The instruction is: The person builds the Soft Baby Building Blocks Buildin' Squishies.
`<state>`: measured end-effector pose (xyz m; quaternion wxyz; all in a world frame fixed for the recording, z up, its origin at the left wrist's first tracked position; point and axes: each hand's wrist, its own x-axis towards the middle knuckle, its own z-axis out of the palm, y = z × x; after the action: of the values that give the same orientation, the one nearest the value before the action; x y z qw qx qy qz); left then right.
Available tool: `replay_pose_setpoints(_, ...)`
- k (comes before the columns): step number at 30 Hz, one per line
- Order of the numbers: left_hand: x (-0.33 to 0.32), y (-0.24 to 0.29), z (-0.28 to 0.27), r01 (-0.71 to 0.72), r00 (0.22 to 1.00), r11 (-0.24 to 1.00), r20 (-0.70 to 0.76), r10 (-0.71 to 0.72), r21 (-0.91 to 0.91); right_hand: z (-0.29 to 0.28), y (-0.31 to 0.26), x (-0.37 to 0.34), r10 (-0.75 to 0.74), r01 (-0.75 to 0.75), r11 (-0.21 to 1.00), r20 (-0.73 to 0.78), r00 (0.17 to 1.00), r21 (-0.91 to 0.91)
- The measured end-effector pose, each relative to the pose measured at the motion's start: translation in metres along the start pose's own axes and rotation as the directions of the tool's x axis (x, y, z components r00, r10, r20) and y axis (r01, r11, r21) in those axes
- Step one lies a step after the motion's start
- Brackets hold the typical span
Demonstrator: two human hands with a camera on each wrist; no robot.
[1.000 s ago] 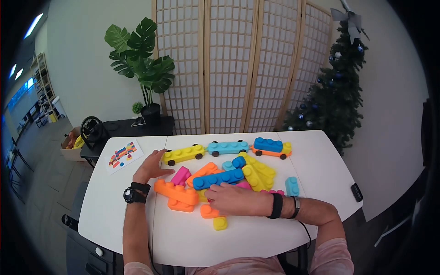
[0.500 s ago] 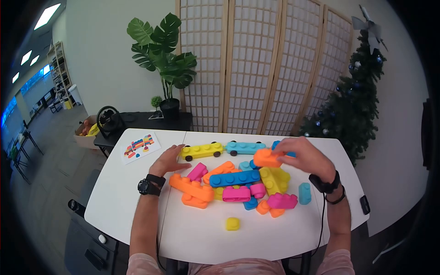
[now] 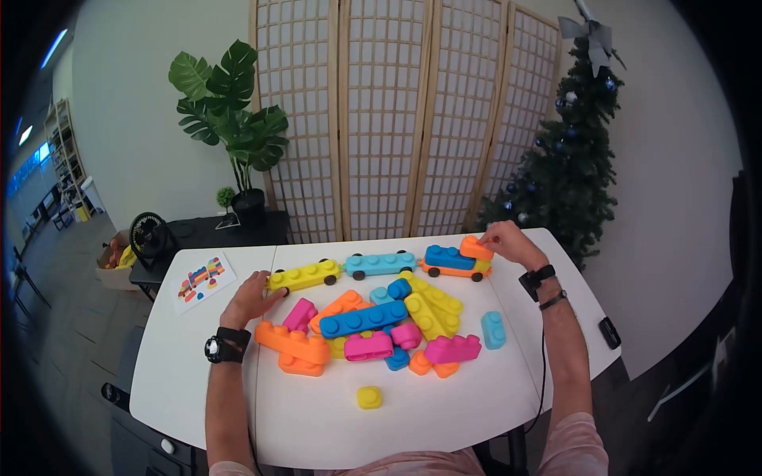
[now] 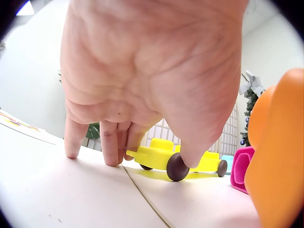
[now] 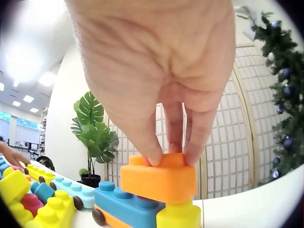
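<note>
My right hand (image 3: 514,243) pinches an orange block (image 5: 159,183) by its studs. In the right wrist view that block sits on top of a yellow block (image 5: 179,216), beside a blue block (image 5: 124,204) on the orange wheeled car (image 3: 455,270). My left hand (image 3: 251,300) is at the rear end of the yellow wheeled car (image 3: 305,276); in the left wrist view its fingertips rest on the table and the thumb is at a brown wheel (image 4: 177,167). Between the yellow and orange cars stands the light blue car (image 3: 379,264).
A pile of loose blocks fills the middle, with a long blue block (image 3: 363,319) on top. A small yellow block (image 3: 369,397) lies in front, a light blue one (image 3: 493,330) at the right. A picture card (image 3: 203,280) lies at the left, a black object (image 3: 609,332) at the right edge.
My right hand has carried the orange block from the pile to the right-hand car and onto its yellow block. The left hand has stayed by the yellow car. The head view has shifted.
</note>
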<state>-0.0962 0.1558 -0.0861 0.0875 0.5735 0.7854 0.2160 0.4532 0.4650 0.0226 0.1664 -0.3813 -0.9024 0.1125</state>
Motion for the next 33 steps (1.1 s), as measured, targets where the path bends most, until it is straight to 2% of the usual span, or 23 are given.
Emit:
replay_pose_setpoints(9, 0.0, -0.002, 0.002, -0.041, 0.999, 0.999, -0.022, 0.042, 0.035, 0.007, 0.006, 0.004, -0.01, 0.009, 0.999, -0.009, 1.0, -0.043)
replay_pose_setpoints(14, 0.0, 0.003, -0.002, -0.005, 1.0, 1.0, 0.004, 0.005, 0.007, 0.007, 0.003, 0.004, 0.009, -0.01, 0.998, -0.018, 1.0, -0.055)
replay_pose_setpoints(19, 0.001, 0.001, 0.002, -0.031, 0.999, 0.999, -0.015, 0.032, 0.019, 0.012, 0.015, 0.007, -0.112, 0.11, 0.993, -0.065, 0.992, -0.04)
replay_pose_setpoints(25, -0.001, 0.004, -0.001, -0.011, 1.0, 1.0, -0.009, 0.011, 0.013, 0.015, 0.015, 0.005, -0.068, 0.068, 0.997, -0.011, 0.998, -0.028)
replay_pose_setpoints(28, 0.0, 0.004, -0.002, -0.013, 1.0, 1.0, -0.008, 0.013, 0.016, 0.02, 0.012, 0.0, -0.1, 0.099, 0.995, -0.045, 0.994, -0.019)
replay_pose_setpoints(30, 0.002, -0.004, 0.004, -0.075, 0.996, 0.997, -0.053, 0.076, 0.02, 0.018, 0.013, 0.002, -0.077, 0.076, 0.997, -0.023, 0.997, -0.035)
replay_pose_setpoints(33, 0.002, -0.004, 0.003, -0.082, 0.995, 0.997, -0.05, 0.082, 0.0, 0.02, 0.014, 0.001, -0.047, 0.047, 0.998, -0.012, 0.999, -0.03)
